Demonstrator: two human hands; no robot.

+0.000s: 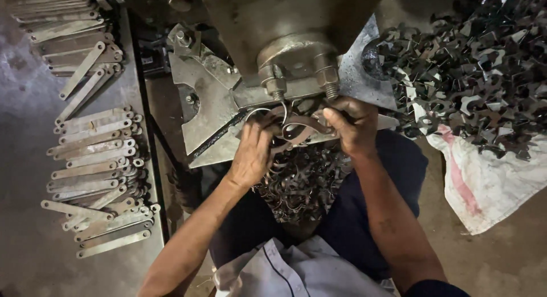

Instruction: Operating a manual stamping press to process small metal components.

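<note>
Clip (299, 129) under the press (285, 40), pinched by left hand (250, 154) and right hand (350, 126): thin, stiff, probably sharp-edged; hold its ends. Strips (97, 160) at nine o'clock.

Dim workshop light, deep shadows at top, slight glare on metal, mild softness

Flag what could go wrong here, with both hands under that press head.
Both the left hand and the right hand sit directly beneath the press head, so a stroke could crush fingers. The bare hands grip a stamped metal piece whose edges may cut. The scrap pile between the knees might snag skin or clothing.
</note>
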